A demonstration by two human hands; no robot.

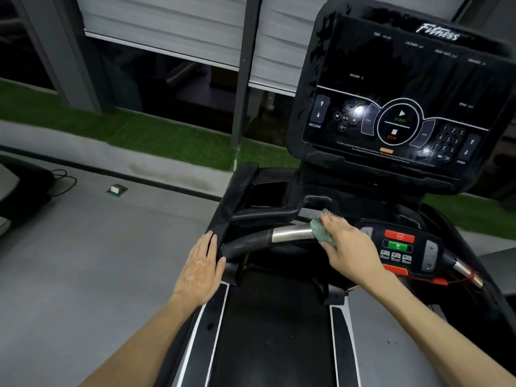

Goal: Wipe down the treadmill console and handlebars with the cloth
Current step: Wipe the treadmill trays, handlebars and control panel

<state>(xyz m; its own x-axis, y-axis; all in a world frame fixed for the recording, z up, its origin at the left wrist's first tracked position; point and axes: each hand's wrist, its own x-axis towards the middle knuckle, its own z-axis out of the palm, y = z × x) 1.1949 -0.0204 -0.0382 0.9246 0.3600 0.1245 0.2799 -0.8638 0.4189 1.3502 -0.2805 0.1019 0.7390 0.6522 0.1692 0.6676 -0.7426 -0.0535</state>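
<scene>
Right hand (349, 244) is on the bar: fingers curled over the crumpled mint-green cloth (324, 234), pinning it to the curved black handlebar (248, 243), right at the inner end of its shiny chrome sleeve (290, 234); a grey checked corner of the cloth pokes out above the knuckles. Left hand (201, 270) holds nothing; it lies flat, fingers straight and close together, resting on the black moulded left side arm (223, 219) of the treadmill, just beside the handlebar's outer end.

Just right of the working hand sits the small black control pad (430, 255), its red button (399, 236) above its green button (398, 245); further right a second chrome sleeve (466, 272) shows, with a red cord at it. Above the bar is a black recessed tray (268, 192); higher up the large glossy black console screen (405, 79) fills the corner — "Fitness" across the top, START in the central ring, number keys low on the right, smeary patches on the glass.

Under both forearms runs the black running belt (273, 331); off to the left is grey floor (97, 261), with a small white-and-green box (116, 189), a loop of black cable (65, 178) and a strip of green artificial turf (167, 138) beyond.
</scene>
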